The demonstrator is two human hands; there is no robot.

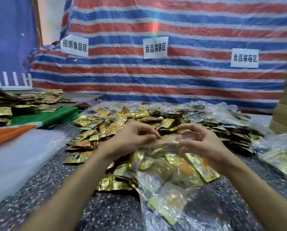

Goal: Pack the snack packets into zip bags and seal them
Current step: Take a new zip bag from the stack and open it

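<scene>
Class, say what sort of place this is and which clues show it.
Likely a small food-packing workstation: a heap of gold snack packets on the table, paper zone signs on the striped tarp, left hand and right hand holding a packet-filled zip bag.

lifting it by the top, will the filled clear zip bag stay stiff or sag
Probably floppy: the zip bag is thin, crinkled film. Its gold packets sit loose, so it likely sags. Glossy film may slip from fingers.
</scene>
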